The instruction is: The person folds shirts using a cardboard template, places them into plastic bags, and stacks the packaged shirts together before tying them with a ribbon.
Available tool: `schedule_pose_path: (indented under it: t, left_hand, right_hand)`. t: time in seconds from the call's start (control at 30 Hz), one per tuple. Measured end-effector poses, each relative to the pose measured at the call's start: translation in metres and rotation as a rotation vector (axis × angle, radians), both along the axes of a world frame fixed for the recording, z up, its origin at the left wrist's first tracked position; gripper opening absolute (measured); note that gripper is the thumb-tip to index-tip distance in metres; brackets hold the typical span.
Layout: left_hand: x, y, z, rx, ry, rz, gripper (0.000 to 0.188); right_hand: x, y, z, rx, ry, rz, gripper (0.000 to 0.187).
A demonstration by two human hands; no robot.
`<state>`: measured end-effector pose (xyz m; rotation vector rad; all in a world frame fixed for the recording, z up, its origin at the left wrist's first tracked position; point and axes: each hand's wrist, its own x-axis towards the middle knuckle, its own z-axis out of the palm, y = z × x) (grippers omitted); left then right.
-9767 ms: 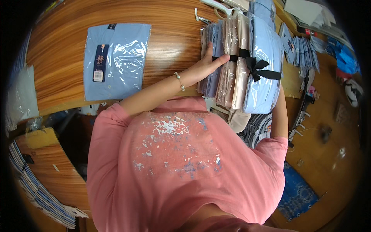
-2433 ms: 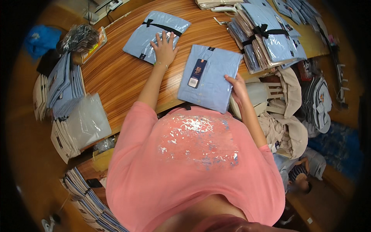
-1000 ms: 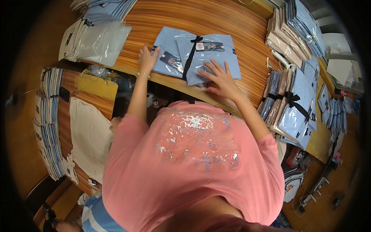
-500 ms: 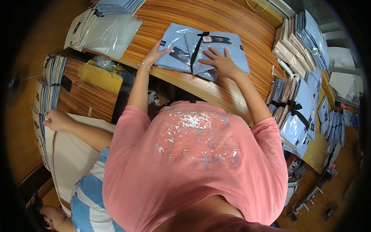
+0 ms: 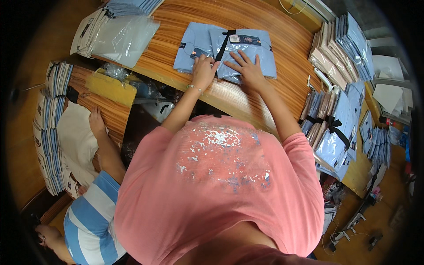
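Note:
On the wooden table in front of me lie folded light-blue shirts [image 5: 263, 59] in clear plastic, bound by a black ribbon [image 5: 224, 44]. Dark tags show on them. My left hand [image 5: 204, 73] rests on the near edge of the left part, its fingers over a dark tag and its thumb beside the ribbon. Fingers spread, my right hand [image 5: 248, 70] lies flat on the part right of the ribbon. Neither hand is closed around anything.
Packed shirts [image 5: 334, 53] are stacked at the right, above a ribbon-tied bundle [image 5: 334, 132]. Clear plastic sleeves [image 5: 126, 39] lie at the table's far left. At a lower left table, a person in a striped shirt [image 5: 95, 216] handles a cream garment [image 5: 78, 130]; stacked shirts [image 5: 51, 141] stand beside it.
My left hand has moved right, from the shirts' left edge to near the ribbon. My right hand remains flat on them. The other person's arm has shifted, and the cream garment now lies on their table.

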<state>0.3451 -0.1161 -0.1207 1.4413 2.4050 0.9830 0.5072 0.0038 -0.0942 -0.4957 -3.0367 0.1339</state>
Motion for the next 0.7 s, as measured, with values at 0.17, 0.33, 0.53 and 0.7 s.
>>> schedule_pose_path:
  t: [0.17, 0.33, 0.53, 0.7]
  left_hand:
    - [-0.016, -0.005, -0.009, 0.019, -0.056, -0.113, 0.026]
    - [0.022, -0.017, 0.027, 0.003, -0.014, -0.13, 0.024]
    - [-0.019, -0.024, 0.04, -0.097, 0.08, 0.005, 0.026]
    - [-0.145, -0.026, 0.002, -0.014, -0.591, 0.216, 0.055]
  right_hand:
    - [-0.003, -0.006, 0.006, -0.058, -0.003, -0.033, 0.066]
    - [-0.012, -0.016, 0.009, -0.044, 0.002, -0.097, 0.057]
    - [-0.014, -0.026, 0.003, -0.257, 0.086, 0.029, 0.039]
    - [0.046, 0.082, -0.041, -0.726, 0.623, -0.583, 0.055]
